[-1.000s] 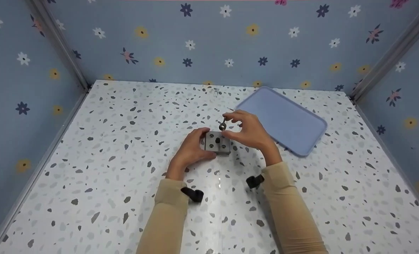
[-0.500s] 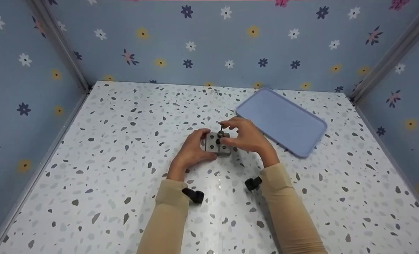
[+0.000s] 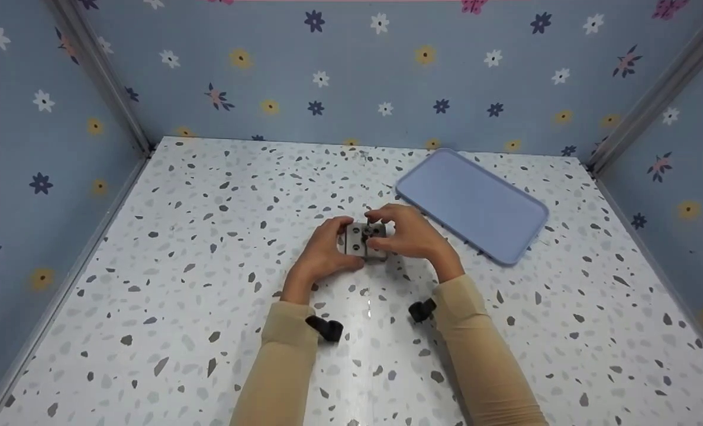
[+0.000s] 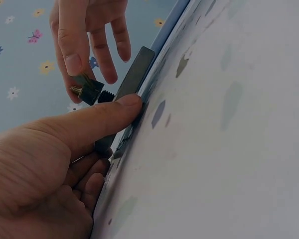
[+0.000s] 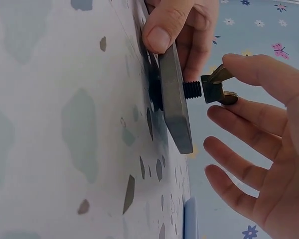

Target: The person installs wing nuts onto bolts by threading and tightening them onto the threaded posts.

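A grey metal plate [image 3: 355,239] with several holes lies at the middle of the table. From its face stands a black threaded stud [image 5: 192,89]. My left hand [image 3: 321,249] grips the plate by its edges, thumb on the near side and fingers on the far side. My right hand [image 3: 415,235] pinches a wing nut [image 5: 212,89] by its wings, between thumb and index finger. In the right wrist view the nut is lined up at the stud's tip; whether they touch I cannot tell. The other right fingers are spread loosely.
A pale blue tray [image 3: 476,204] lies behind and to the right of my right hand. Flower-patterned walls [image 3: 351,77] enclose the back and sides of the speckled table [image 3: 209,284].
My right hand has moved down and slightly toward me, bringing the wing nut from above the plate's far edge to the central stud. The left hand keeps its hold on the plate.
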Available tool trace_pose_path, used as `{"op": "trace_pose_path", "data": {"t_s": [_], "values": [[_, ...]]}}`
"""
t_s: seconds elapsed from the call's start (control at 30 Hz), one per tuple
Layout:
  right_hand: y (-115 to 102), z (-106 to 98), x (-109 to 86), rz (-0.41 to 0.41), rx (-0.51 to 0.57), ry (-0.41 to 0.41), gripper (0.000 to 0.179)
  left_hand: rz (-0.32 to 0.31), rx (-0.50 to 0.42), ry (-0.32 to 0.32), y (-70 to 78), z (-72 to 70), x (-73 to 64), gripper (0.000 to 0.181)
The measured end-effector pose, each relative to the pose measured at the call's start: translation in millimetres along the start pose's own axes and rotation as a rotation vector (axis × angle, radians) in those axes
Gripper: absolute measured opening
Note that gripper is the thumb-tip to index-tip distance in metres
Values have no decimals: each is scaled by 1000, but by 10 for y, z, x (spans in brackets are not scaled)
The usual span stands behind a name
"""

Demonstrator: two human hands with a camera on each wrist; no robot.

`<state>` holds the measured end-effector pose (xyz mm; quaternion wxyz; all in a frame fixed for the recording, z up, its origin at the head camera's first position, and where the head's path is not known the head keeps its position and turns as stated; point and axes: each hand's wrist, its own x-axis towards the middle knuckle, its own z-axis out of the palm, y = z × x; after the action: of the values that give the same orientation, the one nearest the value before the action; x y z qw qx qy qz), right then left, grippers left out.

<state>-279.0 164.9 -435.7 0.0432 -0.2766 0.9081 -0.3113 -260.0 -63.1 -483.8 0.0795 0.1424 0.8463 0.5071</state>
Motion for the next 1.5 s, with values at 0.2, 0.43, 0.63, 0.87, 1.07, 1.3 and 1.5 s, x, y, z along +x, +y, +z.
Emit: {"op": "trace_pose_path", "data": {"t_s": [0.2,0.43,0.63,0.87,1.07,1.3,1.5], "values": [[9,12,6,-30,17,-18,60,0,9,-2,-10,-3,1,95],[12,2,0,-27,57,-36,61,-15,15,-5,-5,-2,8,96],[12,-14,-6,-19,54,-68,63,-15,23,-3,-20,2,22,97],[24,-30,-19,-32,54,-97,64,12,-7,-13,-19,-15,5,95],[25,-31,-24,-28,42,-113,65,18,5,-19,-35,-27,-3,95],[4,-37,-44,2,17,-140,66,5,15,-28,-47,-28,1,96],[-7,-35,-45,6,32,-127,66,-13,11,-26,-33,-26,11,98]]}}
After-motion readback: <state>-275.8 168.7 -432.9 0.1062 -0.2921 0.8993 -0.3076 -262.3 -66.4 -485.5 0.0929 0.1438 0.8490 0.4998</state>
